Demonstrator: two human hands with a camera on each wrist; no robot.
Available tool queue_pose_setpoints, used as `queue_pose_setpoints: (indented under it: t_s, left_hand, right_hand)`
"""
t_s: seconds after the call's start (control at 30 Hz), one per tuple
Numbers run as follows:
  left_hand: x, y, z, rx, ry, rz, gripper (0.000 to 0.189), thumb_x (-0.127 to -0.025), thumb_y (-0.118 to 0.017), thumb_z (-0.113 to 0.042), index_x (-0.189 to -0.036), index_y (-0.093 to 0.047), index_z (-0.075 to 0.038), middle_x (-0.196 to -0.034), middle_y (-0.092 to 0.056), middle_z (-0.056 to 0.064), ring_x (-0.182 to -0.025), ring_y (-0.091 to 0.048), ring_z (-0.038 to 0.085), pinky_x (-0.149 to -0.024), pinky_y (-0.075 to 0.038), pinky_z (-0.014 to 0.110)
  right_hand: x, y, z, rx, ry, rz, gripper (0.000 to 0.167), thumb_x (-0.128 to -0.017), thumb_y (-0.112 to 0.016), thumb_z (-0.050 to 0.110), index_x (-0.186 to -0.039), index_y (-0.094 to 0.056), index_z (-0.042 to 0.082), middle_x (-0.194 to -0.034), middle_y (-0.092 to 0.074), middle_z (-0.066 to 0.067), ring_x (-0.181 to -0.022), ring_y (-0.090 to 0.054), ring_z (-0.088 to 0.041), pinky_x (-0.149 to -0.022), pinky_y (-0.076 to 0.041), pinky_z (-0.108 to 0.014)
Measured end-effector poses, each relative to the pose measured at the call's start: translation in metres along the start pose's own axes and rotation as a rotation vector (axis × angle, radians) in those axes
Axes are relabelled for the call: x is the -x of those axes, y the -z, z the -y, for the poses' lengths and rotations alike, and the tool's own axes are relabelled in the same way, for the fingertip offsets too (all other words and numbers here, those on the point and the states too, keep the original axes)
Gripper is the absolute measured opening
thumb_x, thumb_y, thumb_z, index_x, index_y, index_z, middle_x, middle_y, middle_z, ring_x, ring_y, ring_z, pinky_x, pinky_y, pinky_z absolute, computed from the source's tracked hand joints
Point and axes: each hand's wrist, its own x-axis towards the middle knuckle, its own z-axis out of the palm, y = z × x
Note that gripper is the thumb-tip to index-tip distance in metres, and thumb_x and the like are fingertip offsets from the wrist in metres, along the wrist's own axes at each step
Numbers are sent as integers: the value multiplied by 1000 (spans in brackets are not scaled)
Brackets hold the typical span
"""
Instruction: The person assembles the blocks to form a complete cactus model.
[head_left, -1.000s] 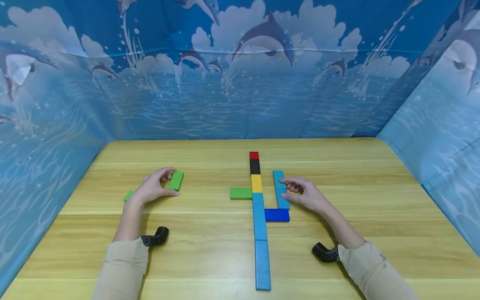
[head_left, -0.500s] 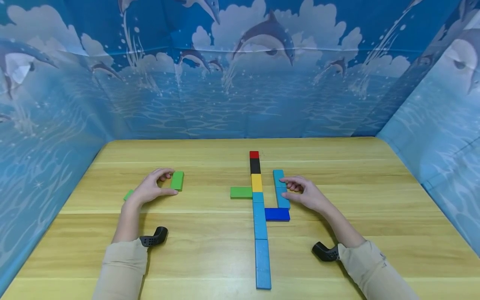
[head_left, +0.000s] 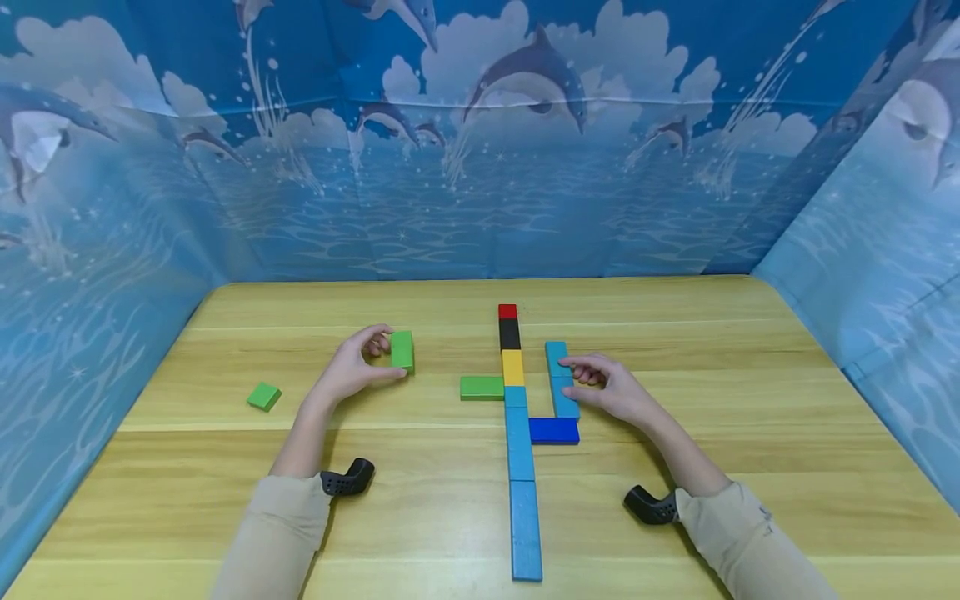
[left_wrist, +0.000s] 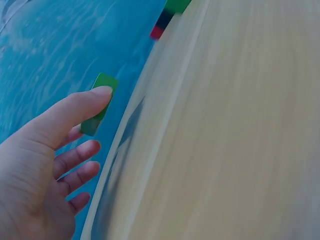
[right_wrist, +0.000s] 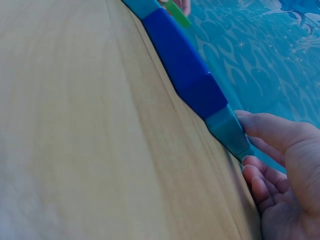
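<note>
My left hand [head_left: 356, 367] pinches a green block [head_left: 402, 352] between thumb and fingers. The block stands off the table, as the left wrist view shows with the shadow beneath. My right hand [head_left: 611, 387] rests its thumb and forefinger on two light blue blocks laid end to end, the far one [head_left: 556, 353] and the near one [head_left: 562, 407]. A dark blue block [head_left: 554, 431] joins them to a long central row. That row runs from a red block [head_left: 507, 311] through black [head_left: 509, 333] and yellow [head_left: 513, 367] to several light blue blocks [head_left: 521, 442].
Another green block [head_left: 482, 387] juts left from the row. Far left lies a small green block [head_left: 264, 397]. The wooden table [head_left: 420, 500] is bounded at the back and sides by a dolphin-printed curtain [head_left: 495, 208].
My left hand has carried the green block rightward and slightly away from me, uncovering the small green block at left. My right hand has stayed in place on the light blue blocks.
</note>
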Motion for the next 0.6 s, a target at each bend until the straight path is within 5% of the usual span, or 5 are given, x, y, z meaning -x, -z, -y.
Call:
queue_pose_setpoints:
  t_s: [0.6]
  left_hand:
    - [-38, -60, -20, -17, -71, -17, 67, -67, -82, -16, -124, -50, -5, -98, -54, 9, -90, -48, 23, -82, -41, 35]
  right_hand:
    - [-1, 0, -6, -8, 4, 3, 42, -84, -65, 7, -122, -53, -6, -96, -50, -21, -83, -42, -26, -70, -36, -25]
